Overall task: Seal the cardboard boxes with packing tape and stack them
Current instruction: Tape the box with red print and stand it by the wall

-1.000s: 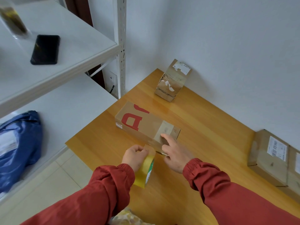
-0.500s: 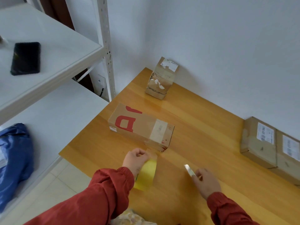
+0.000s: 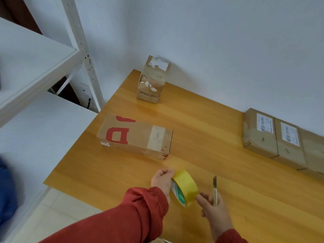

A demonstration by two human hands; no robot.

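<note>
A long cardboard box [image 3: 135, 136] with red lettering lies on the wooden table [image 3: 201, 141], a strip of tape across its right end. My left hand [image 3: 162, 181] grips a yellow roll of packing tape [image 3: 185, 186] just in front of the box, lifted off the table. My right hand [image 3: 213, 206] holds a small utility knife [image 3: 214, 190] with its blade pointing up, and its fingertips touch the roll's near edge. Both sleeves are red.
A small taped box [image 3: 152, 79] stands upright at the table's far corner by the wall. Several labelled boxes [image 3: 278, 137] lie in a row at the right edge. White metal shelving [image 3: 35, 67] runs along the left; a blue bag [image 3: 7, 193] lies low on it.
My right hand left the box, picked a knife up from the table and came back to the tape roll. The left hand pulled the roll slightly back from the box.
</note>
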